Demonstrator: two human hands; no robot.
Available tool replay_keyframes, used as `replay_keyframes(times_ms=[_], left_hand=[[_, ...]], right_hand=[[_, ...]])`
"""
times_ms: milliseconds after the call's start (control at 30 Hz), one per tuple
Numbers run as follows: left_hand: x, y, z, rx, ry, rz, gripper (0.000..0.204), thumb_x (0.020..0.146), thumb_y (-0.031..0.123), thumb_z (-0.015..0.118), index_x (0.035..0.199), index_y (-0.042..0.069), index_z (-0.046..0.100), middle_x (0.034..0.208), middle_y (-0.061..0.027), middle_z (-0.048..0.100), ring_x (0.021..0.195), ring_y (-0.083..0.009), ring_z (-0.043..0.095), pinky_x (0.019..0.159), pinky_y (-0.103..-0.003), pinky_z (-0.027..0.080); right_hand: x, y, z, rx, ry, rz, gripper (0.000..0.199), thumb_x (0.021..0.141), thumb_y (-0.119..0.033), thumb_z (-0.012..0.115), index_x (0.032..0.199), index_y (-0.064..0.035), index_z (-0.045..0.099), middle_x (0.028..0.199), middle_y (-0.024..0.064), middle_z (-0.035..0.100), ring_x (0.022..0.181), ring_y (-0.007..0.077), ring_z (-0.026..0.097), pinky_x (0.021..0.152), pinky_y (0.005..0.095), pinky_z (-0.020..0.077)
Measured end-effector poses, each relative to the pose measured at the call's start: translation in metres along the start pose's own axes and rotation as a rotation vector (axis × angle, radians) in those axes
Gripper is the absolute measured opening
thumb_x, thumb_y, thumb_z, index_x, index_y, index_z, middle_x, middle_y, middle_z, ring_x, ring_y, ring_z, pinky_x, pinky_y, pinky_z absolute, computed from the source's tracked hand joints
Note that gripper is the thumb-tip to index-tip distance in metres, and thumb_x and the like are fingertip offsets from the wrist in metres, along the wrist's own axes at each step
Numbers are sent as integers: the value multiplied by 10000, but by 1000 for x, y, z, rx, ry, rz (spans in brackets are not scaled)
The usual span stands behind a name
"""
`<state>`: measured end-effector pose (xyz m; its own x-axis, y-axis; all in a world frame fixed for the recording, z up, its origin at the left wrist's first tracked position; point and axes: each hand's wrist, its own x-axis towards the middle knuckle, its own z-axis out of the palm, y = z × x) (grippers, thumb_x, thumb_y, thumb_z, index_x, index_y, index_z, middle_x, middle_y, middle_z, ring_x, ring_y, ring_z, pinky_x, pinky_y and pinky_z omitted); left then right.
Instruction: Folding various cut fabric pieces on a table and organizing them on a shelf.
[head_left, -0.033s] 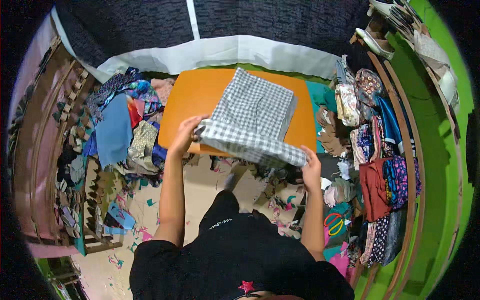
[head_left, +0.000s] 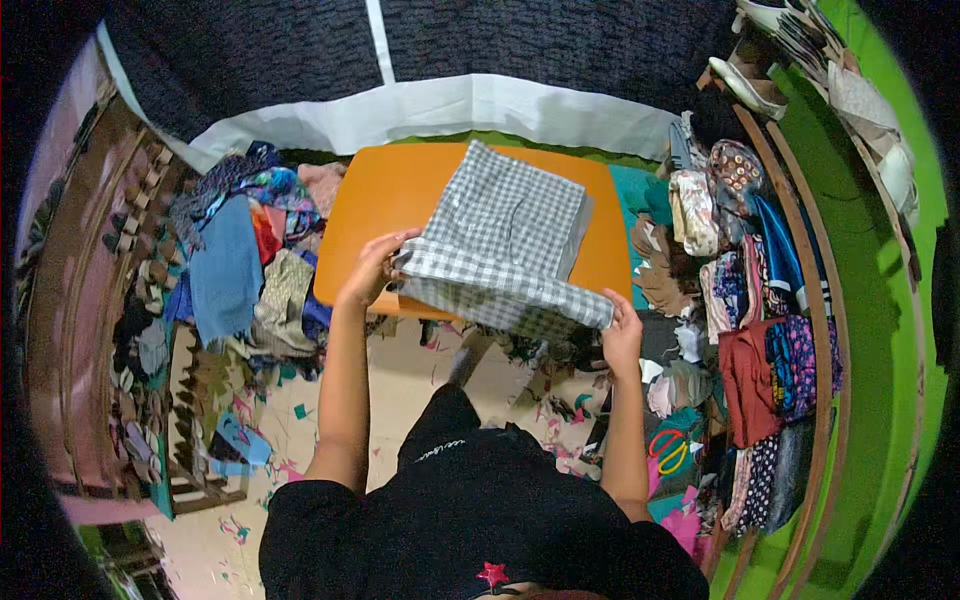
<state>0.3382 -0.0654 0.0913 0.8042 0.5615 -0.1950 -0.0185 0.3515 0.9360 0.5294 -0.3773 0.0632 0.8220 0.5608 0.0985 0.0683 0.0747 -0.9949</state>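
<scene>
A grey and white checked cloth (head_left: pixel 510 215) lies folded in layers on an orange tabletop (head_left: pixel 385 190). Its near edge is lifted and hangs past the front of the table. My left hand (head_left: pixel 374 266) pinches the left corner of that edge. At the right corner, my right hand (head_left: pixel 622 328) grips the fabric between thumb and fingers. Between the two hands the edge slopes down to the right, and its lower part hangs loose.
Piled clothes (head_left: pixel 225 270) lie left of the table, and folded garments (head_left: pixel 750 380) fill a wooden rack on the right. Scissors with red and yellow handles (head_left: pixel 668 452) rest at the lower right. Coloured scraps litter the pale floor (head_left: pixel 400 370). A dark curtain (head_left: pixel 540 50) hangs behind.
Both hands keep their hold at the cloth's corners and have barely moved. The whole view has shifted slightly.
</scene>
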Motion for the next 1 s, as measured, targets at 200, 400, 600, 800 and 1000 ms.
replay_keyframes(times_ms=[200,400,600,800,1000], left_hand=[[137,-30,-32,-349,-73,-238,285,821,138,454,1046,-28,506,979,-111,528,690,-121,543,591,-196,487],[244,-20,-21,-415,-102,-358,238,829,81,444,1017,-58,485,905,-138,561,790,-165,577,661,-209,512],[353,-49,-11,-443,-153,-431,427,830,307,456,1110,-11,398,1110,-115,464,920,-203,523,687,-270,485],[337,-106,0,285,-91,186,532,778,149,521,1246,35,296,1246,-128,364,1145,-235,344,939,-336,283],[217,-97,35,1433,-68,329,492,763,392,457,1203,180,400,1312,-146,258,1226,-367,149,941,-579,72]], right_hand=[[97,48,15,-289,172,141,324,697,136,419,1013,78,465,896,122,574,797,167,576,653,264,461],[201,86,12,-262,325,201,261,765,-110,551,901,101,480,534,101,537,438,173,555,420,255,426],[301,145,11,-32,445,321,301,753,-141,553,963,55,466,736,188,571,661,236,600,525,315,465],[276,176,79,-971,298,67,560,678,-229,625,1130,13,399,1181,201,381,1079,360,366,899,414,313],[211,147,118,-1243,75,150,567,738,-223,577,1218,-39,337,1323,169,192,1216,353,172,939,504,222]])
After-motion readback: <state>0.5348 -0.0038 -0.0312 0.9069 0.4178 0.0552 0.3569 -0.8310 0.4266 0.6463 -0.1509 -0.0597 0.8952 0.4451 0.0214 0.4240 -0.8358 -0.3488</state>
